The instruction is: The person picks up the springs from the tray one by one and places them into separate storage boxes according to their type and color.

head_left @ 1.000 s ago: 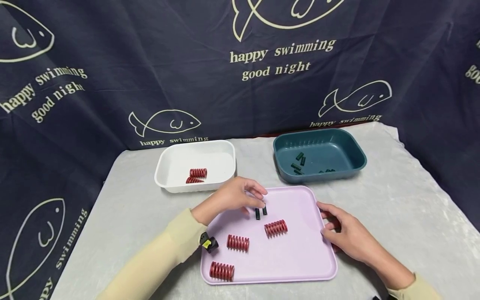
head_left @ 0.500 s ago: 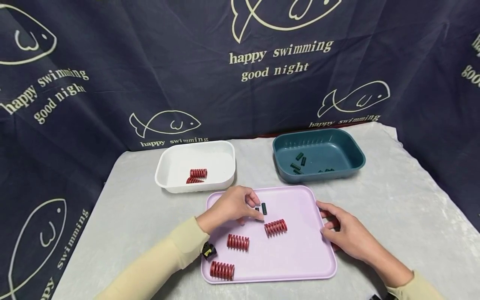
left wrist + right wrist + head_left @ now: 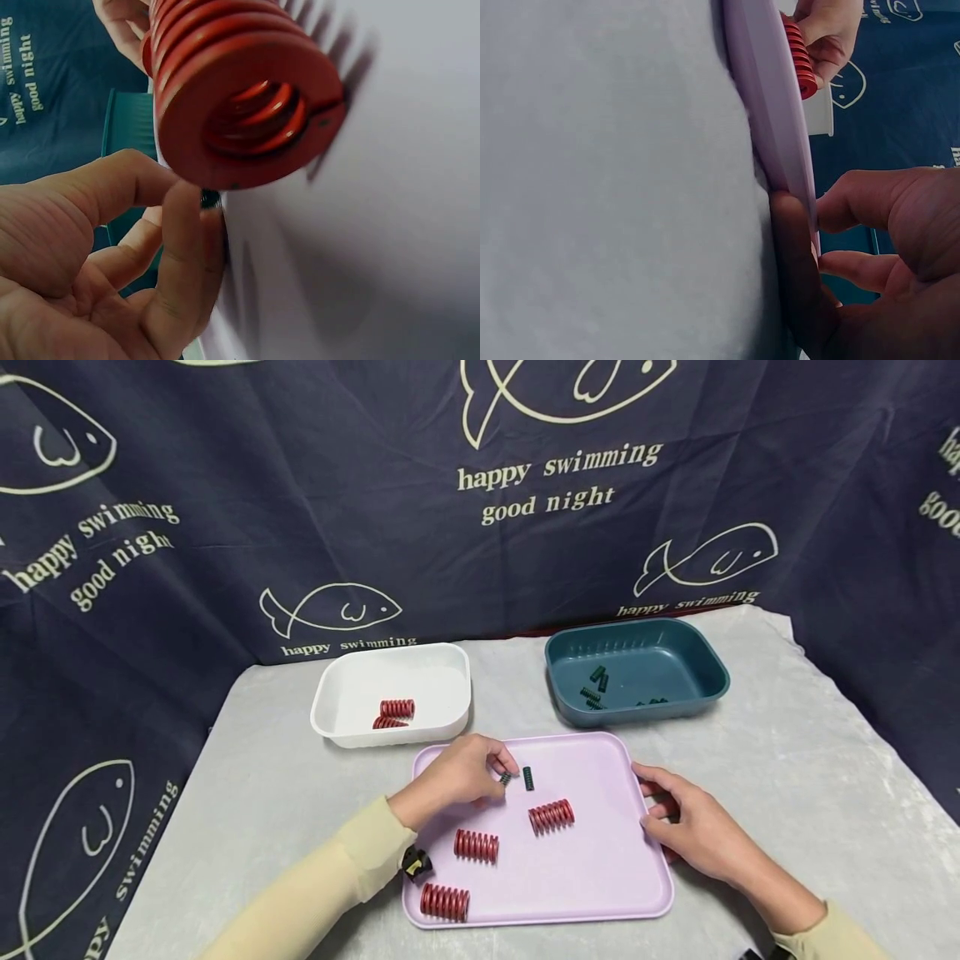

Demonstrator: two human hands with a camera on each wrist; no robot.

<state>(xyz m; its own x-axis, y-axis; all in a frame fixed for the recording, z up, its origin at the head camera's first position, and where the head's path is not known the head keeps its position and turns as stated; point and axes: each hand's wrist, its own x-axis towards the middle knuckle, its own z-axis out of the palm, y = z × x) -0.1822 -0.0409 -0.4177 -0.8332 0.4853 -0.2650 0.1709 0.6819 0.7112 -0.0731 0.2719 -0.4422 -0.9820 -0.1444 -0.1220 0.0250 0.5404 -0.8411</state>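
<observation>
My left hand (image 3: 467, 770) is over the back left of the lilac tray (image 3: 600, 885), pinching a small dark green spring (image 3: 506, 778) between thumb and fingers. A second small green spring (image 3: 528, 778) lies just right of those fingertips. Three thick red springs lie on the tray: one near the middle (image 3: 551, 817), a red spring (image 3: 476, 846) further left, and a red spring (image 3: 445, 902) at the front left corner. In the left wrist view a red spring (image 3: 247, 112) looms large beside the fingers. My right hand (image 3: 690, 822) grips the tray's right rim, thumb above and fingers at the side and underneath.
Behind the tray on the left stands a white bin (image 3: 390, 739) with red springs in it. A teal bin (image 3: 645, 717) at the back right contains several small green springs. A dark blue printed cloth (image 3: 480, 552) hangs behind the table.
The left hand has shifted slightly left and down, away from the right-hand green spring, and now pinches the left one, which has tilted. The right hand stays on the tray rim.
</observation>
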